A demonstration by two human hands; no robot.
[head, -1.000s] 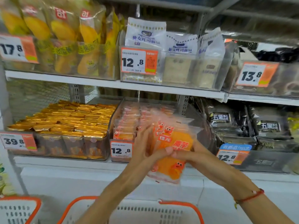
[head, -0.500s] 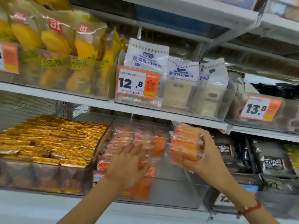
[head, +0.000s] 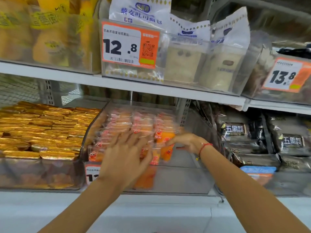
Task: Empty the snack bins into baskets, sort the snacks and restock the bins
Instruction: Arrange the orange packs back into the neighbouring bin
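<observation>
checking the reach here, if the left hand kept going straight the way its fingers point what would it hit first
Most likely the orange snack packets stacked in the clear bin. The left hand lies spread over them, fingers aimed toward the back. Blur hides whether it already touches them.

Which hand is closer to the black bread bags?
Right. The right hand is in the orange snack bin next to the black bread bags; the left hand is farther left.

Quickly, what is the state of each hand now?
Left hand: open, fingers spread on the orange plastic snack packets.
Right hand: cannot be told, blurred.
</observation>
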